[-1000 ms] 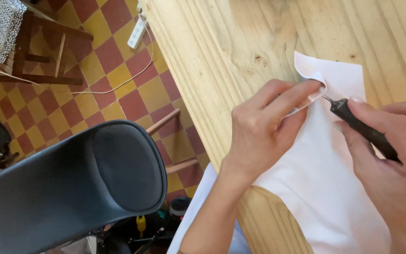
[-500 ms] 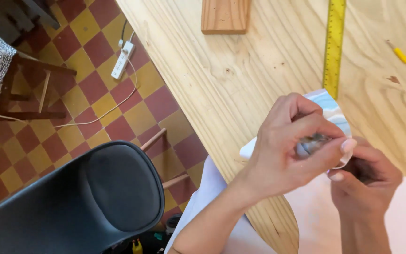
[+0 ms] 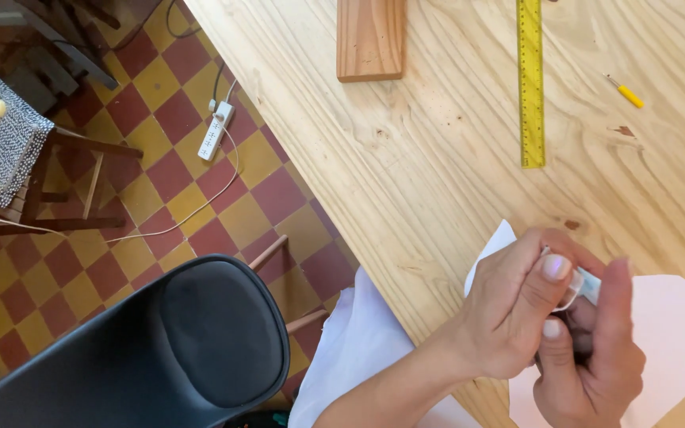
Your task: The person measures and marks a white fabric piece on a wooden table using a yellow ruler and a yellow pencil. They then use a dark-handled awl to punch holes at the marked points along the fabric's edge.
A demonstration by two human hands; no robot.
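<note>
Both hands now lifted together over white paper sheet (image 3: 660,317) on counter (image 3: 438,158); left hand (image 3: 509,317) fingers pinching clear cap (image 3: 574,287), right hand (image 3: 588,357) fingers gripping craft knife (image 3: 590,284); cutting paused.

Left hand (image 3: 517,317) and right hand (image 3: 592,364) clasped together, fingers curled.

Pale pine surface (image 3: 438,182) fills the right side, grain running diagonally, lit bright and even. Below its edge, a checkered floor (image 3: 160,166) of red and yellow tiles. A black moulded chair (image 3: 160,349) sits near the surface's edge. A white power strip (image 3: 216,131) lies on the tiles, cable trailing. Far left, a dark wooden chair (image 3: 57,174) carries a speckled cushion (image 3: 9,135).
</note>
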